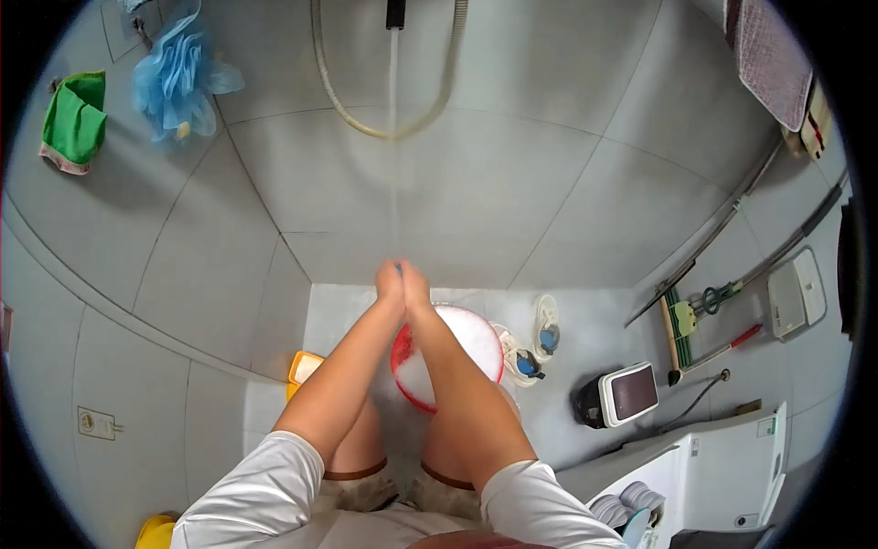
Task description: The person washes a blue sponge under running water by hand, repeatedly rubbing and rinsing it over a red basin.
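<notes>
Both my arms reach forward, and my left hand [389,281] and right hand [415,282] are pressed together under a thin stream of water [394,165]. The stream falls from a black spout [395,15] at the top. A small bluish-grey bit [399,268] shows between the fingers; what it is I cannot make out. The fingers of both hands look closed. Just behind and below the hands, a red-rimmed basin [396,373] full of white suds stands on the floor, partly hidden by my right forearm.
White shoes [547,328] with blue inside stand right of the basin. An orange container [305,367] is at the left wall. On the right are a black-and-white bin [616,396], brushes [678,329] and an open washing machine [722,471]. A hose [334,96] loops above.
</notes>
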### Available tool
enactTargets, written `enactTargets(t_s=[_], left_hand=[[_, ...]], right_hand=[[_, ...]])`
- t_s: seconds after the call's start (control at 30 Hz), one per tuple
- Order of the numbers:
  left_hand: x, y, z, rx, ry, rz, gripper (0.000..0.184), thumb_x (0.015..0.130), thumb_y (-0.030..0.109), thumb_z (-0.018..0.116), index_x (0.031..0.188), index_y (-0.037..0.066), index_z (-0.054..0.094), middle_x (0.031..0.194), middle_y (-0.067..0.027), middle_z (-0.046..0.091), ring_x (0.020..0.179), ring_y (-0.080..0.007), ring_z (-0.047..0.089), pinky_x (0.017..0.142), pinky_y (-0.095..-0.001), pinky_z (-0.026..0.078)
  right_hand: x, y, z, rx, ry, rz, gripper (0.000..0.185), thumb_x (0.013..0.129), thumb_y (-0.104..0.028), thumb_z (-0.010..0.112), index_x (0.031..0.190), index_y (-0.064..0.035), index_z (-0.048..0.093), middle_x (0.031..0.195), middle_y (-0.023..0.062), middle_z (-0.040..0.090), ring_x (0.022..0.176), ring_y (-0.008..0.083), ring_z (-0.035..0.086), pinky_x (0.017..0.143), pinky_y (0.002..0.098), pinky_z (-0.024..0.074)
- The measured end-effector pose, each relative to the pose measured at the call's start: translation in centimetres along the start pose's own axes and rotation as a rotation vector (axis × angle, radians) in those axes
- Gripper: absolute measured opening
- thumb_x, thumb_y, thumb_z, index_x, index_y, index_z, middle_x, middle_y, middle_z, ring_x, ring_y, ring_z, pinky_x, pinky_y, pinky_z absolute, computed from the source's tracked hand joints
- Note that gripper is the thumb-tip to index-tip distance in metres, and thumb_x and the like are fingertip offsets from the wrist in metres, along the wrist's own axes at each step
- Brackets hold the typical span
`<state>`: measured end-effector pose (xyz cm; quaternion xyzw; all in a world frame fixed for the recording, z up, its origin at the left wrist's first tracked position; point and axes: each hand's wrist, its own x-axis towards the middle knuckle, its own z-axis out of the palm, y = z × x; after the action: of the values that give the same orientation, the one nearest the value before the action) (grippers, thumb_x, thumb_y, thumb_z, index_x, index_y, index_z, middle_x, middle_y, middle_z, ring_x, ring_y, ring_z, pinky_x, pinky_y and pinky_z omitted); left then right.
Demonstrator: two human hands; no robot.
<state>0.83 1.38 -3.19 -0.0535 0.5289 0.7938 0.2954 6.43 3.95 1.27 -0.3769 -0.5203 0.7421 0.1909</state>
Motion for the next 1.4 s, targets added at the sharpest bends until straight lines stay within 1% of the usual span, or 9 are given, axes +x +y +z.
enactTargets(t_s=[0.17, 0.43, 0.53, 0.6, 0.97, 1.03, 1.1, 1.33, 1.4], left_hand=[[-3.3, 1.9, 1.5, 0.088, 0.029, -0.063, 0.037, 0.100, 0.034, 0.042, 0.099, 0.004, 0.062, 0.096, -0.0104, 0.063, 0.091, -0.0231, 0.062, 0.079, -0.0411, 0.050], [-2.6, 1.6, 1.7, 0.316, 0.196, 0.088, 0.038, 0.101, 0.034, 0.039, 0.102, 0.003, 0.061, 0.098, -0.0120, 0.064, 0.090, -0.0258, 0.063, 0.079, -0.0412, 0.051], [-2.0, 1.1, 1.6, 0.279, 0.157, 0.092, 0.045, 0.097, 0.034, 0.044, 0.122, -0.001, 0.059, 0.122, -0.0224, 0.064, 0.106, -0.0393, 0.063, 0.094, -0.0472, 0.048], [-0.7, 0.6, 1.1, 0.222, 0.049, 0.151, 0.037, 0.100, 0.035, 0.043, 0.104, 0.003, 0.061, 0.097, -0.0121, 0.064, 0.088, -0.0249, 0.063, 0.077, -0.0413, 0.051], [-2.8, 3.1, 1.6, -0.003, -0.201, -0.240, 0.032, 0.102, 0.027, 0.051, 0.113, -0.001, 0.061, 0.109, -0.0131, 0.065, 0.098, -0.0237, 0.065, 0.080, -0.0405, 0.055], [-3.9, 3.9, 2.4, -0.043, -0.184, -0.197, 0.032, 0.102, 0.026, 0.050, 0.114, -0.002, 0.060, 0.112, -0.0150, 0.065, 0.101, -0.0242, 0.065, 0.082, -0.0414, 0.055], [-6.1, 5.8, 3.4, -0.077, 0.049, -0.124, 0.032, 0.103, 0.024, 0.048, 0.116, -0.003, 0.059, 0.117, -0.0191, 0.063, 0.106, -0.0246, 0.064, 0.084, -0.0430, 0.055], [-0.3, 3.2, 0.6, 0.132, -0.113, -0.136, 0.034, 0.103, 0.026, 0.038, 0.113, 0.002, 0.059, 0.108, -0.0135, 0.065, 0.101, -0.0259, 0.065, 0.084, -0.0434, 0.055], [2.5, 2.0, -0.5, -0.387, -0.213, -0.294, 0.035, 0.103, 0.031, 0.036, 0.107, 0.006, 0.060, 0.102, -0.0114, 0.065, 0.094, -0.0266, 0.066, 0.082, -0.0452, 0.056]], right_hand=[[1.3, 1.0, -0.7, 0.054, 0.007, 0.187, 0.051, 0.093, -0.043, 0.051, 0.104, 0.0027, 0.069, 0.102, 0.0151, 0.069, 0.093, 0.0251, 0.064, 0.083, 0.0400, 0.0490], [-0.8, -1.7, -0.1, -0.152, -0.081, -0.020, 0.050, 0.093, -0.042, 0.051, 0.105, 0.0035, 0.067, 0.103, 0.0140, 0.068, 0.092, 0.0260, 0.063, 0.081, 0.0413, 0.0495], [0.7, -0.4, -0.2, 0.080, -0.068, 0.072, 0.055, 0.096, -0.045, 0.048, 0.114, 0.0042, 0.064, 0.110, 0.0151, 0.067, 0.096, 0.0272, 0.064, 0.086, 0.0410, 0.0493], [1.7, 0.5, -0.9, 0.058, -0.114, -0.005, 0.052, 0.099, -0.045, 0.047, 0.116, 0.0007, 0.064, 0.110, 0.0138, 0.068, 0.096, 0.0248, 0.063, 0.085, 0.0402, 0.0495], [1.3, -1.1, -0.8, -0.107, -0.012, -0.060, 0.073, 0.102, -0.062, 0.036, 0.142, -0.0036, 0.051, 0.136, 0.0158, 0.058, 0.122, 0.0280, 0.057, 0.107, 0.0405, 0.0395], [1.5, -1.0, -0.6, -0.421, 0.248, -0.403, 0.061, 0.103, -0.050, 0.042, 0.131, 0.0020, 0.056, 0.125, 0.0178, 0.063, 0.109, 0.0277, 0.064, 0.095, 0.0390, 0.0472], [0.7, -1.3, -0.1, -0.258, 0.202, -0.375, 0.059, 0.103, -0.049, 0.044, 0.133, 0.0004, 0.056, 0.125, 0.0174, 0.064, 0.112, 0.0272, 0.063, 0.096, 0.0388, 0.0473], [-0.6, -2.2, 0.6, -0.301, 0.007, -0.414, 0.046, 0.102, -0.034, 0.051, 0.135, -0.0033, 0.059, 0.125, 0.0132, 0.065, 0.112, 0.0222, 0.061, 0.098, 0.0337, 0.0460], [-1.5, -2.6, 0.4, -0.410, -0.072, -0.484, 0.045, 0.101, -0.033, 0.053, 0.134, -0.0043, 0.060, 0.125, 0.0132, 0.065, 0.113, 0.0220, 0.061, 0.099, 0.0339, 0.0461]])
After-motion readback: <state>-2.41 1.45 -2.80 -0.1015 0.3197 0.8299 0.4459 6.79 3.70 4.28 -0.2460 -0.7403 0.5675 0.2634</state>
